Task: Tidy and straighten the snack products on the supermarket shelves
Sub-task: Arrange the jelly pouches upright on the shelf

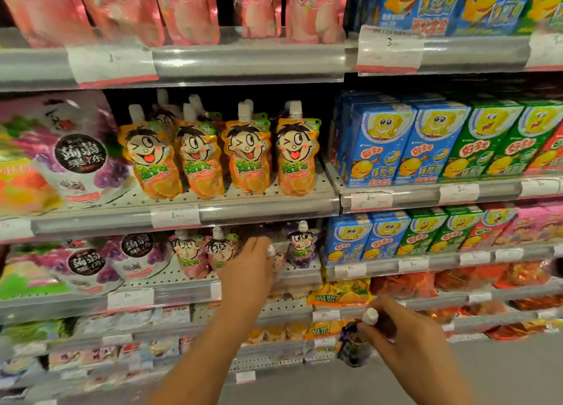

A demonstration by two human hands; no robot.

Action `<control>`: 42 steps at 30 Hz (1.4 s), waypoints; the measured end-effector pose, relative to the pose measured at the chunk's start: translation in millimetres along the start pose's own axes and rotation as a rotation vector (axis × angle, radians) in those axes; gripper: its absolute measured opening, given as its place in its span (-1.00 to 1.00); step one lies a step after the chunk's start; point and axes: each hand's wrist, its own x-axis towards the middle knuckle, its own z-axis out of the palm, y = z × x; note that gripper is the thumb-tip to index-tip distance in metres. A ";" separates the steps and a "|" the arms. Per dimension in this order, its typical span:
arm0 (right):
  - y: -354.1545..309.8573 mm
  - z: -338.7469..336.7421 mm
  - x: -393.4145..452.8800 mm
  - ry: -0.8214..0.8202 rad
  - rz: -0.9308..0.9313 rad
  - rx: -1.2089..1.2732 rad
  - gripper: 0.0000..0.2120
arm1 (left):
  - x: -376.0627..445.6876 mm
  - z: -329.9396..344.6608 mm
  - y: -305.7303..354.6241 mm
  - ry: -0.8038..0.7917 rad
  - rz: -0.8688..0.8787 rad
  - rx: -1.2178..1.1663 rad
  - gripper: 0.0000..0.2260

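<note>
Two pouches stand left of the left hand, which grips a white-capped pouch; right hand clamps a purple pouch off-shelf.

White price tags with red lower bands sit clipped into the grey rails along the shelves' front edges, their print too blurred to read. The shelf decks are pale perforated metal. Bare grey floor runs below the lowest shelf at the lower right.
</note>
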 end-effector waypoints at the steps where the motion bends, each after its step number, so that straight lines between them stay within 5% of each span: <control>1: -4.3 4.3 3.0 0.003 -0.012 0.002 -0.60 | -9.0 -2.6 -4.3 0.007 0.014 -0.030 -0.90; 12: -51.8 52.9 43.1 -0.084 -0.015 0.085 -0.74 | -33.0 -58.0 -79.4 0.104 0.196 -0.024 -0.71; 22: -82.4 113.8 98.0 0.076 0.034 0.213 -0.90 | -5.1 -76.6 -128.6 0.088 0.252 0.089 -0.72; 35: -103.1 168.9 163.4 0.354 -0.051 0.114 -0.91 | 0.8 -66.4 -146.7 0.100 0.311 -0.080 -0.74; 39: -100.0 179.5 188.3 0.237 0.053 0.104 -0.80 | 0.9 -65.3 -149.7 0.102 0.316 -0.086 -0.77; 42: -104.6 179.3 202.6 0.282 0.017 0.056 -0.90 | 0.1 -66.9 -149.0 0.098 0.323 -0.078 -0.77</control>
